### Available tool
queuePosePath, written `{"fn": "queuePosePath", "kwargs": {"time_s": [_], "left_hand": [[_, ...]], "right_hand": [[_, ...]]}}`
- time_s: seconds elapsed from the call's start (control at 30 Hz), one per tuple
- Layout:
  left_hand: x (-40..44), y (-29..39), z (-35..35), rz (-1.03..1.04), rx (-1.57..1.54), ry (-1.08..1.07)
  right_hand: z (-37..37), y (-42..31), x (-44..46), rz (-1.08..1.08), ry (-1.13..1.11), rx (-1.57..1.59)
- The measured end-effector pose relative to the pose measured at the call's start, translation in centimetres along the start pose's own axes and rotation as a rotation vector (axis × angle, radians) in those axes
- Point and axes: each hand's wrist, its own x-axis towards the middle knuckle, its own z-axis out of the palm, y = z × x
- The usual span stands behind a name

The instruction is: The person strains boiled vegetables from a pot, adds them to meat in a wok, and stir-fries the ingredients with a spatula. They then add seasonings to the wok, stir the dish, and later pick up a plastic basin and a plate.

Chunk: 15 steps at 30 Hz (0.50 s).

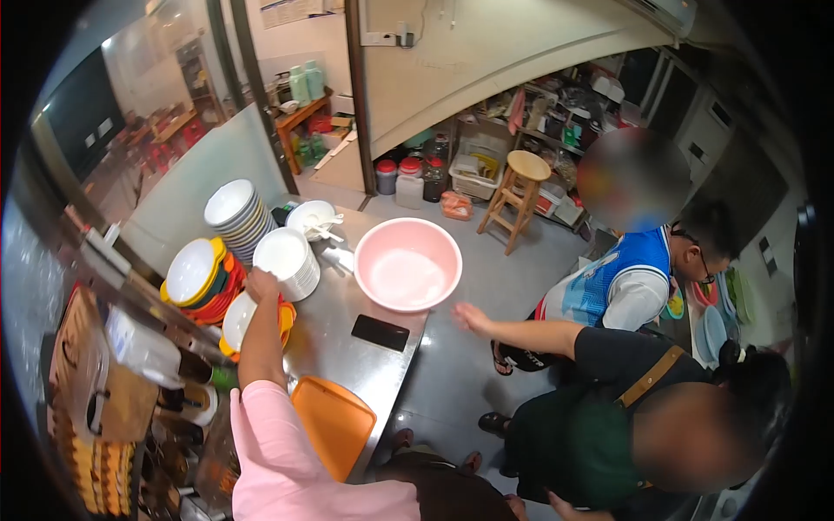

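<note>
My left hand [261, 284] reaches from a pink sleeve to the bowls at the table's far left. It lies at the rim of a white bowl [236, 323] with an orange edge, beside a stack of white bowls [283, 263]. Its fingers are too small and partly hidden to show a grip. Behind stand a tall bowl stack [231, 208] and a stack of yellow and orange handled bowls [193, 271]. Spoons rest in a white bowl [311, 217]. My right hand is not identifiable in the view.
On the metal table [334, 300] are a pink basin [408, 265], a phone [380, 333] and an orange tray [333, 425]. A co-worker's hand [473, 320] extends near the table's right edge. Another person in a blue vest [621, 273] stands farther back, near a wooden stool [526, 167].
</note>
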Motion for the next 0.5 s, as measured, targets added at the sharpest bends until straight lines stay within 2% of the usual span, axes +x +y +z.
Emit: {"fn": "queuePosePath", "kwargs": {"time_s": [0.1,0.2,0.23,0.33,0.4,0.5], "left_hand": [[2.2,0.3,-0.5,-0.118,0.057,-0.091],[3.4,-0.4,0.3,-0.183,0.013,-0.062],[4.4,-1.2,1.4,-0.184,-0.019,-0.124],[8.6,-5.5,6.9,-0.149,-0.036,-0.214],[7.9,-4.6,5.3,-0.084,0.004,-0.119],[9.7,-5.1,4.6,0.007,-0.155,-0.103]], "right_hand": [[1.2,-2.5,-2.1,0.125,0.052,0.103],[2.6,-3.4,-3.3,0.15,0.054,0.198],[2.9,-3.6,-3.5,0.148,0.058,0.21],[3.3,-4.4,-4.1,0.17,0.075,0.234],[3.3,-5.1,-4.1,0.218,0.045,0.248],[3.4,-6.1,-3.6,0.346,-0.001,0.262]]}}
